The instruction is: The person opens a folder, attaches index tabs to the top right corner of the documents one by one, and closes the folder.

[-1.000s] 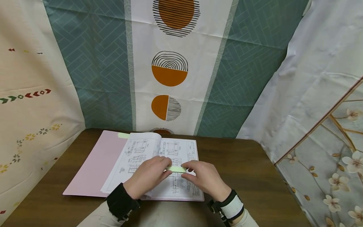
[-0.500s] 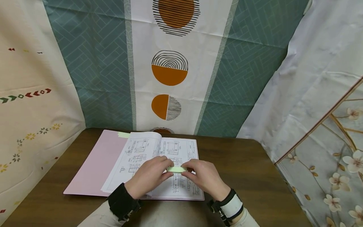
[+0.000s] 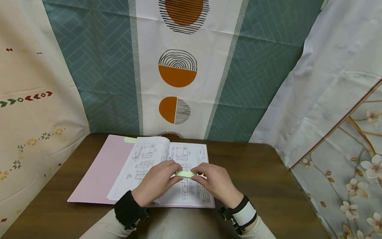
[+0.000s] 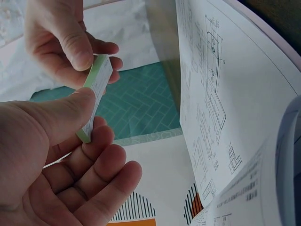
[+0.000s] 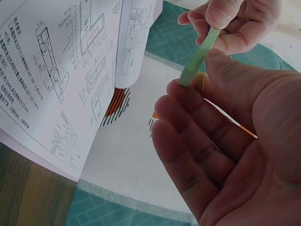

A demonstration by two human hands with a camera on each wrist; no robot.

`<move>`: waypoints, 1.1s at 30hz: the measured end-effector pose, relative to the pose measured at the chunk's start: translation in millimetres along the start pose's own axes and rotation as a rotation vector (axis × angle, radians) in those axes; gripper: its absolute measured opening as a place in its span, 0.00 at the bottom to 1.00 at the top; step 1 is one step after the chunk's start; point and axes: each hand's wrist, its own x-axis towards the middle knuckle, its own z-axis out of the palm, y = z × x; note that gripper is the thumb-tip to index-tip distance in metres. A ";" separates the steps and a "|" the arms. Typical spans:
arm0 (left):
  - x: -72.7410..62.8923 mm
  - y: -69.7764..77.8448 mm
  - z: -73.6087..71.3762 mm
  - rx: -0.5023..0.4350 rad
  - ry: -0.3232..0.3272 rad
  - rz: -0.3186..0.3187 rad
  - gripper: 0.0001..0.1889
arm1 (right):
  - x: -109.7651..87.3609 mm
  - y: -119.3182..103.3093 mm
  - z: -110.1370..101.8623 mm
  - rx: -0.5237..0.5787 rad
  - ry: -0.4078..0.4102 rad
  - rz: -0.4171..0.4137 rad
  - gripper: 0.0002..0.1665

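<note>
Narrow, flat, paper-like pale-green strip (image 3: pixel 185 174) held up clear of open white-paged booklet with black line drawings (image 3: pixel 147 157), bridging gap between hands. Right wrist view: plain green face. Left wrist view: whitish face with faint dark marks, green along edge. Left hand (image 3: pixel 158 180) pinches one end, thumb against fingers; right hand (image 3: pixel 219 182) pinches other end likewise. Remaining fingers loosely bent.

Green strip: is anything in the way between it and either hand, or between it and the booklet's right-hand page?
Nothing visible. The left hand and right hand pinch opposite ends of the green strip directly. Apart from the hands themselves, no object shows between the strip and the right-hand page.
</note>
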 end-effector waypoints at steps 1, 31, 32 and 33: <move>0.1 0.0 0.0 0.002 0.000 -0.001 0.12 | 0.3 -0.2 0.0 -0.004 0.003 -0.001 0.12; -1.5 3.4 -0.3 0.009 -0.015 0.052 0.09 | -1.1 1.8 0.3 0.028 0.137 -0.133 0.13; -1.4 3.9 -0.1 0.010 -0.015 0.057 0.09 | -1.1 1.6 -0.2 0.033 0.144 -0.130 0.12; -1.2 4.5 -0.1 0.010 -0.015 0.060 0.09 | -1.2 1.4 -0.6 0.037 0.150 -0.126 0.12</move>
